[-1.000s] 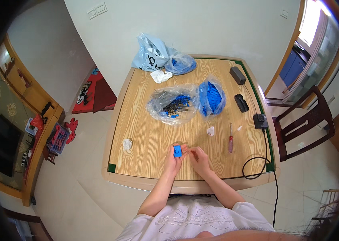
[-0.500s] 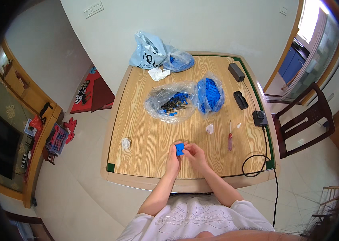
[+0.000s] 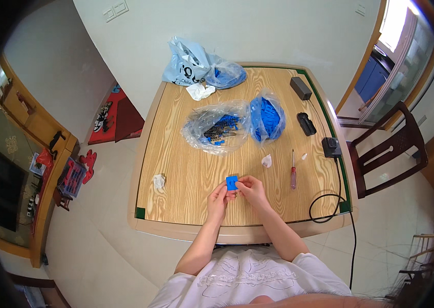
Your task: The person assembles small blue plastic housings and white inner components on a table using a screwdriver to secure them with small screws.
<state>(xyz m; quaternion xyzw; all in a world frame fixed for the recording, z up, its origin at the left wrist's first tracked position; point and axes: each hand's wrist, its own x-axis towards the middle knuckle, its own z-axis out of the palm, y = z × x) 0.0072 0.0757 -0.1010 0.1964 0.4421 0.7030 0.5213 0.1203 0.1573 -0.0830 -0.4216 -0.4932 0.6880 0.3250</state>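
Note:
Between my two hands, over the near part of the table, is a small flat blue plastic piece (image 3: 232, 182). My left hand (image 3: 218, 200) grips its lower left edge, fingers closed. On the right side, my right hand (image 3: 252, 191) pinches it with thumb and fingers. Farther off lies an opened clear bag (image 3: 191, 134) with dark screw-like parts and small blue pieces in it. Beside that bag sits a clear bag full of blue plastic pieces (image 3: 267, 119). A screwdriver (image 3: 293, 177) with a red translucent handle lies to the right of my hands.
Crumpled white tissue (image 3: 159, 181) lies left, another scrap (image 3: 267, 161) ahead. At the back stand a light blue plastic bag (image 3: 182, 64) and another bag of blue parts (image 3: 226, 76). Along the right edge are a black charger (image 3: 307, 124), an adapter (image 3: 300, 88) and a looped cable (image 3: 325, 195).
Both hands have moved slightly away from me with the blue piece. It now shows more of its flat face, and my left fingers sit lower on it.

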